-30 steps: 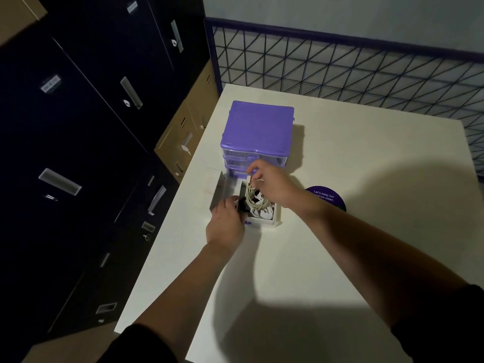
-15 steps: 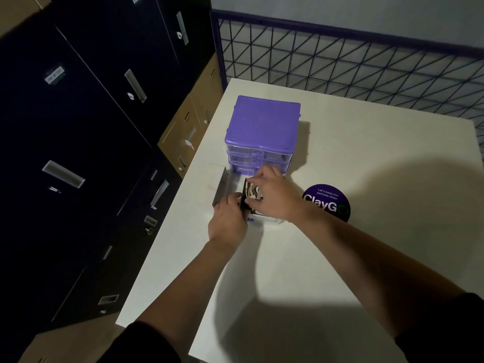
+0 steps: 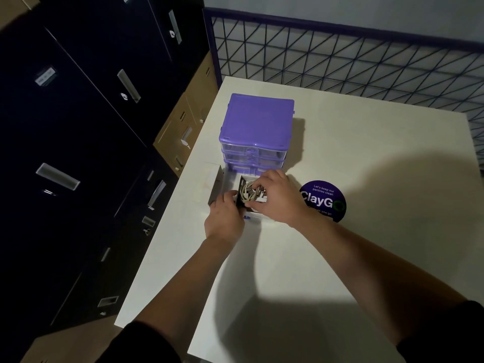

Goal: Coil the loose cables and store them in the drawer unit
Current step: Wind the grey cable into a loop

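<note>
At the foot of the purple drawer unit, my right hand gripped the coiled cables inside the pulled-out drawer while my left hand held a dark piece at its edge, so I judged only closing remained.

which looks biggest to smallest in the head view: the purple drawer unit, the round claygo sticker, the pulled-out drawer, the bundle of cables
1. purple drawer unit
2. round ClayGo sticker and pulled-out drawer: look alike in size, and both hands hide much of the drawer, so no ranking
3. bundle of cables, which lies inside the drawer
</note>
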The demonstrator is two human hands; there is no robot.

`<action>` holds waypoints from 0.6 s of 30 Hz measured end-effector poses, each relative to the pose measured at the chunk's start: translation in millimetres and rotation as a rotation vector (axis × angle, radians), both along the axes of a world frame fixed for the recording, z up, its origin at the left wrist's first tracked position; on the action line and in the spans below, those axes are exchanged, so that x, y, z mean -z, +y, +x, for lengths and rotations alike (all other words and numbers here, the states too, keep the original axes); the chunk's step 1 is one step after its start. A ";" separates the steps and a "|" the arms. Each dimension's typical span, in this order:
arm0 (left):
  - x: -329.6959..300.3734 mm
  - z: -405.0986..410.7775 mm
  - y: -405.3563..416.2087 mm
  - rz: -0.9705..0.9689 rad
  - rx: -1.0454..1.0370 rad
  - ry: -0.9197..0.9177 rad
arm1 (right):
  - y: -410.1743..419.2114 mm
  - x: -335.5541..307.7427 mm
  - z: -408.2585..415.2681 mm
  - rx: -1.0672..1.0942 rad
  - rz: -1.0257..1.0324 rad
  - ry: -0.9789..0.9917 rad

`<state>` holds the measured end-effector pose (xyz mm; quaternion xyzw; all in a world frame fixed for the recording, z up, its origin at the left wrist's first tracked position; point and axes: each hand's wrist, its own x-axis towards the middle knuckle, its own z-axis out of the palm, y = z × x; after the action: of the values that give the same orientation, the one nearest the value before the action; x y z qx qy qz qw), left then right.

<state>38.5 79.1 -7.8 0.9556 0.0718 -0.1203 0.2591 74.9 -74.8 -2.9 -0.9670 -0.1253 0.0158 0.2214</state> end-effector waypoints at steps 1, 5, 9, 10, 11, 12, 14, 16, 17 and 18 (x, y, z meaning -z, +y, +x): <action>-0.1 0.0 0.2 0.003 -0.002 0.003 | 1.3 -0.2 -0.8 0.004 -0.011 0.005; -0.4 0.6 0.8 0.012 -0.008 0.005 | 6.0 -0.6 -4.4 0.018 -0.090 0.041; -1.4 0.9 0.0 0.025 0.004 0.008 | 3.6 -0.4 -7.8 0.017 -0.102 0.056; -1.9 1.2 -0.4 0.031 0.007 0.012 | 2.4 0.0 -8.4 0.016 -0.096 0.065; -2.8 1.2 -0.6 0.039 0.010 0.016 | 1.6 0.4 -9.5 0.015 -0.088 0.073; -3.4 1.6 -0.9 0.048 0.014 0.019 | 0.5 0.5 -11.0 0.014 -0.079 0.080; -4.7 1.8 -1.1 0.060 0.021 0.018 | -3.1 -0.1 -14.9 0.020 -0.051 0.100; -7.0 1.7 -3.0 0.086 0.017 0.016 | -10.1 -0.5 -19.8 0.046 -0.015 0.120; -8.4 1.6 -4.9 0.115 0.020 0.015 | -14.6 -0.8 -22.6 0.064 0.001 0.125; -9.6 1.4 -7.6 0.150 0.024 0.008 | -19.8 -1.2 -26.0 0.083 0.014 0.130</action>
<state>39.9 71.5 1.8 0.9726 0.0700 -0.1214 0.1852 48.9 -94.7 -1.7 -0.9667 -0.0704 0.0685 0.2363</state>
